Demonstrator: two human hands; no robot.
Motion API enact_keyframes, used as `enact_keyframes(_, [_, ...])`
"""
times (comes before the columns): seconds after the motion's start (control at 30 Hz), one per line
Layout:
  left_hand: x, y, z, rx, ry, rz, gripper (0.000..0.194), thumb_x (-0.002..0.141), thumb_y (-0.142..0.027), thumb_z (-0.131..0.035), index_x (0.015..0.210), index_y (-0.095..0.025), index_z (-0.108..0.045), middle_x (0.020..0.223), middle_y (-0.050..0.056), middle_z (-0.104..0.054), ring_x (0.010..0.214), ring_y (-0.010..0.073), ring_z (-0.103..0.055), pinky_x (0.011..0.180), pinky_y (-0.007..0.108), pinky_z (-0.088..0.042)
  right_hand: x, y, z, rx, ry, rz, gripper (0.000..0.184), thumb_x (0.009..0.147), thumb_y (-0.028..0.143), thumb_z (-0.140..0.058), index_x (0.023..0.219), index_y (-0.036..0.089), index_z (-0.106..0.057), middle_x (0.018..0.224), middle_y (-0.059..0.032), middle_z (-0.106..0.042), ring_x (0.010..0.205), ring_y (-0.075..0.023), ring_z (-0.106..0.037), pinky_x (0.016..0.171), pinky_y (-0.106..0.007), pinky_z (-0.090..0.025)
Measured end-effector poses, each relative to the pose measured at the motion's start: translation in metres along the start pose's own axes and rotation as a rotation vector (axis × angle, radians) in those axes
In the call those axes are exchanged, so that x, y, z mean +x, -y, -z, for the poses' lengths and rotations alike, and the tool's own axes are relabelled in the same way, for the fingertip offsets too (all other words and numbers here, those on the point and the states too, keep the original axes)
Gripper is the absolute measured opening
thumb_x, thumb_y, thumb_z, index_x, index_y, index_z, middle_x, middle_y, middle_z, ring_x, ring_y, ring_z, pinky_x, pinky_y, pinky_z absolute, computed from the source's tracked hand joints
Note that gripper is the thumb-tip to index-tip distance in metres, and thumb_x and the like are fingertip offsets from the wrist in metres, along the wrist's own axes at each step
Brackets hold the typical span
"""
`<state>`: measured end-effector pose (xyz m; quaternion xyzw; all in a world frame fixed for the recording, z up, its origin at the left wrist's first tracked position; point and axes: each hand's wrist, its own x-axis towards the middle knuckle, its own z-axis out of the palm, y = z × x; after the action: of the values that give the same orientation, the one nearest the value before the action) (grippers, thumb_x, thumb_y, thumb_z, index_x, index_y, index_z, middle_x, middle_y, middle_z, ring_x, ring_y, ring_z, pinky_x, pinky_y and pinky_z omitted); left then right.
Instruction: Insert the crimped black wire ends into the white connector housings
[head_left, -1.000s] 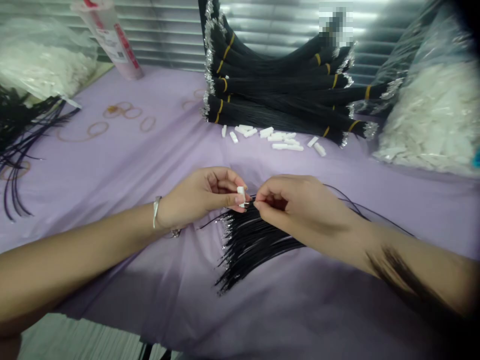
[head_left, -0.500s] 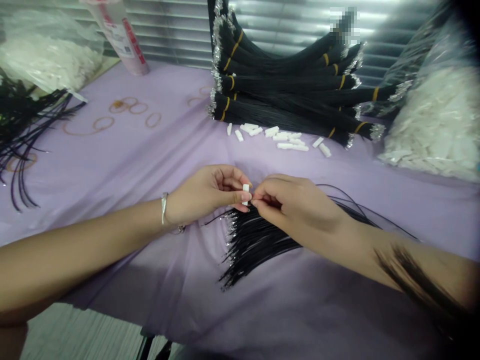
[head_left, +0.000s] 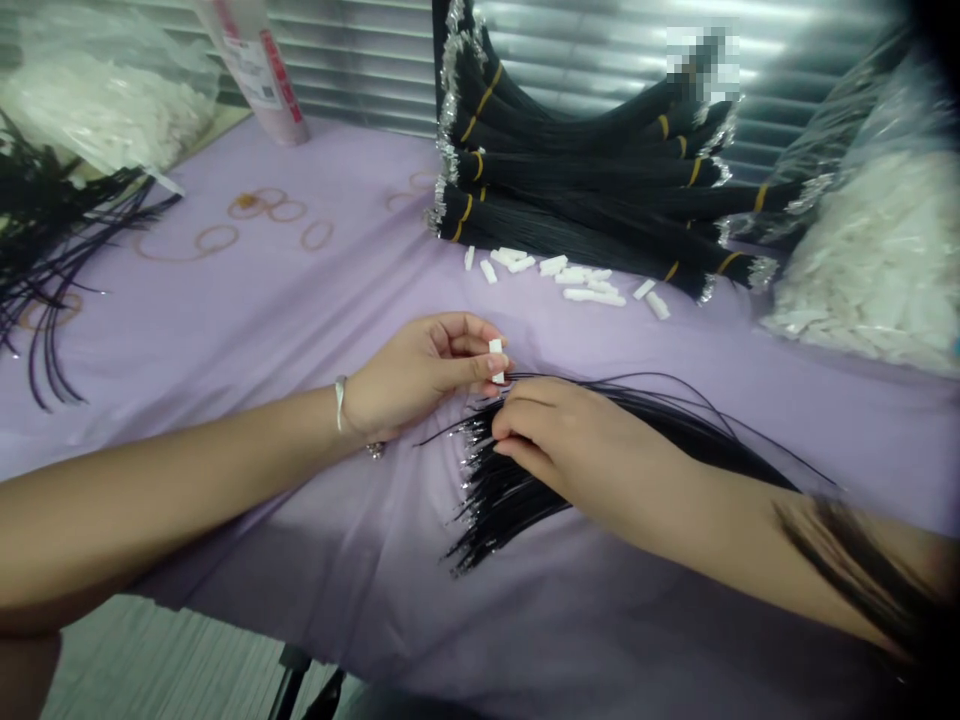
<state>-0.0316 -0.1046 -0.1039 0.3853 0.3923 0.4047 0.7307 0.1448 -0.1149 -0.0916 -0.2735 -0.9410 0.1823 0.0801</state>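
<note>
Lavender cloth covers the worktable, and two forearms reach in from either side; the left hand is closed in a pinch, its thumb and forefinger gripping a small white connector housing while the other fingers curl behind; the housing stands nearly upright, its long axis close to vertical, held just clear of the cloth and right beside the wire ends; the right hand lies curled over a fanned bundle of black wires, though I cannot tell whether it pinches any single wire; the bundle's silver-tipped ends point left toward the housing, probably so they stay within reach of it, and its length runs back to the right under the right forearm; a thin bracelet circles the left wrist; farther off, stacked bundles with yellow ties lie crosswise, with loose white housings at their foot; clear plastic bags of white housings sit at the right; another bag sits upper left, above loose black wires; rubber bands lie on the cloth; a pink-labelled bottle stands before metal blinds.
</note>
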Motion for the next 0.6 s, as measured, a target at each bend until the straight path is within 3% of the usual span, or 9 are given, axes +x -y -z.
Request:
enact_keyframes(0.3, [0.000,-0.001,-0.001,-0.031,-0.035,0.002,0.016,0.073,-0.007,-0.064,0.084,-0.011,-0.053,0.072,-0.001,-0.062,0.062,0.0037,-0.059,0.064,0.015,-0.051,-0.003,0.002,0.003,-0.065,0.007,0.033,0.010,0.083,0.007,-0.048,0.077,0.013,-0.054,0.082,-0.0066,-0.055,0.079,-0.0171,-0.050,0.072,-0.029,-0.042])
enact_keyframes(0.43, [0.000,0.000,0.000,-0.004,-0.001,-0.004,0.016,0.073,-0.009,-0.064,0.085,-0.011,-0.053,0.073,0.000,-0.062,0.060,0.0041,-0.059,0.061,0.015,-0.049,-0.006,0.002,0.012,0.103,0.019,-0.128,0.008,0.085,0.011,-0.046,0.081,0.015,-0.052,0.080,-0.0019,-0.056,0.070,-0.0121,-0.051,0.064,-0.025,-0.041])
enact_keyframes(0.6, [0.000,0.000,-0.001,0.026,0.003,-0.004,0.015,0.074,-0.010,-0.063,0.085,-0.011,-0.053,0.071,-0.001,-0.061,0.060,0.0040,-0.058,0.060,0.015,-0.049,-0.006,0.000,0.018,0.281,-0.100,-0.039,0.010,0.082,0.007,-0.048,0.082,0.015,-0.055,0.078,0.0003,-0.055,0.069,-0.0079,-0.050,0.066,-0.019,-0.041])
